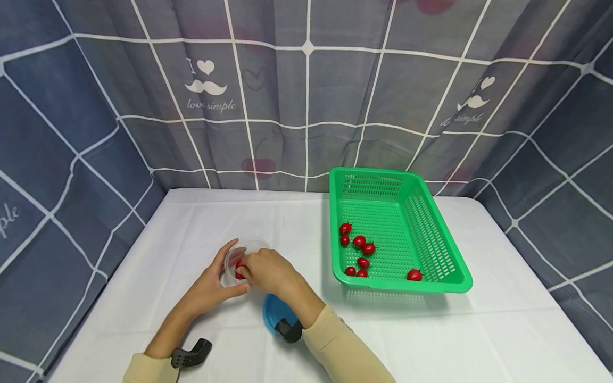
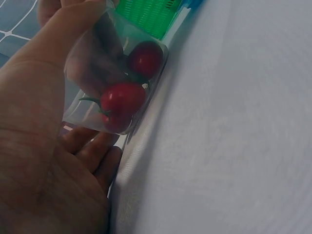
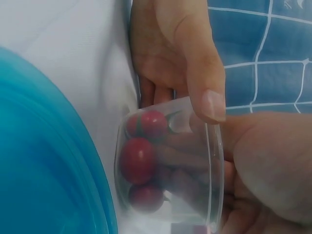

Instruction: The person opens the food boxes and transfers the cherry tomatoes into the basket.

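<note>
A clear plastic cup (image 1: 239, 260) is gripped by the curled fingers (image 3: 204, 73) of the left hand (image 1: 210, 284), toward the desk's (image 1: 479, 330) near left corner. Fingers of the right hand (image 1: 268, 271) are reached into its mouth; whether they pinch anything cannot be told. Three cherry tomatoes (image 3: 139, 158) are seen inside the cup. A blue lid (image 1: 274, 313) lies just beside the right wrist. More tomatoes (image 1: 364, 247) are held in a green basket (image 1: 445, 250) nearer the desk's right edge.

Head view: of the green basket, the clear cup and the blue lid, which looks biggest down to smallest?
1. Green basket, plainly largest.
2. and 3. Clear cup and blue lid look alike; the hands partly hide both, so no ranking.
</note>
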`<state>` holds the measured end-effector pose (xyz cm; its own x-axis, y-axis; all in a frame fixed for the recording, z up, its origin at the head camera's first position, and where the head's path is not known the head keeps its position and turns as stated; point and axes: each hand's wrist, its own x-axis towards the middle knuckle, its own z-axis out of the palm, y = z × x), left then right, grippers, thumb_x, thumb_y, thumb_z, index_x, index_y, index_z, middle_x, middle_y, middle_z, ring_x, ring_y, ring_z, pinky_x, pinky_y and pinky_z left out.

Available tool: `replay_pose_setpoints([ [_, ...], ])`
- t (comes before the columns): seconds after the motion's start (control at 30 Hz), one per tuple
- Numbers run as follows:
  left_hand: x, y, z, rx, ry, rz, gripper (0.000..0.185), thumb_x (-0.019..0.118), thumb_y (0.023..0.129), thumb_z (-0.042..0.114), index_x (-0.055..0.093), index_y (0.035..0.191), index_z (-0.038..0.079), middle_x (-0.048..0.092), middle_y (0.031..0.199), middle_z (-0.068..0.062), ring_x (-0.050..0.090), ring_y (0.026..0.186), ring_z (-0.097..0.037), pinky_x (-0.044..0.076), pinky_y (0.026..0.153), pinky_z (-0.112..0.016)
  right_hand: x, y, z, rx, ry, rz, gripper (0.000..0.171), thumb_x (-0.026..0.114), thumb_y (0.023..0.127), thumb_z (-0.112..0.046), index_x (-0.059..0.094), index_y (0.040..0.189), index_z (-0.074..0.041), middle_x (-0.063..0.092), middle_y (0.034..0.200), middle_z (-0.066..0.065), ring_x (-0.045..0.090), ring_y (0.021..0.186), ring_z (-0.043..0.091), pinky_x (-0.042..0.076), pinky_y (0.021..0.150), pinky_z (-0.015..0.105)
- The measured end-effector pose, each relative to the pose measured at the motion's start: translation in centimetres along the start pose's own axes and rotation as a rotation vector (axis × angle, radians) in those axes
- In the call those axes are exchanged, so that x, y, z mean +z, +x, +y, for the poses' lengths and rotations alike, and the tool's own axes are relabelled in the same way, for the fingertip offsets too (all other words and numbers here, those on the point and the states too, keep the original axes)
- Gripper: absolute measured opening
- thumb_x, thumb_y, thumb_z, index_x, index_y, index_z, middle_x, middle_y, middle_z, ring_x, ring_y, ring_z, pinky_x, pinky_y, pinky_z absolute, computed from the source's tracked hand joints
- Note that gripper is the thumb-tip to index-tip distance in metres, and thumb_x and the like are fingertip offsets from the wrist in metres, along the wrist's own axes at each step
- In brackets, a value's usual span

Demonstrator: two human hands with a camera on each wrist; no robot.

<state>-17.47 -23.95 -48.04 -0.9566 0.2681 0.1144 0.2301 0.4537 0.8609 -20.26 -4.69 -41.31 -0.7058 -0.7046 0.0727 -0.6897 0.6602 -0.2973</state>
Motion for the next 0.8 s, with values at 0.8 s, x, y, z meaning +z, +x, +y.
replay_pose_setpoints([
  [0.8,-0.1,0.0,0.1,-0.015,0.008,-0.007,0.107,0.087,0.084,0.032,0.016,0.165,0.025,0.041,0.163,-0.007,0.038,0.149,-0.039,0.030,0.113,-0.073,-0.5,0.2,1.1,-0.025,0.283,-0.090,0.017,0.065,0.102,-0.021,0.074,0.116,-0.016,0.063,0.081,-0.013,0.052,0.069,-0.002,0.043,0.064,0.012],
])
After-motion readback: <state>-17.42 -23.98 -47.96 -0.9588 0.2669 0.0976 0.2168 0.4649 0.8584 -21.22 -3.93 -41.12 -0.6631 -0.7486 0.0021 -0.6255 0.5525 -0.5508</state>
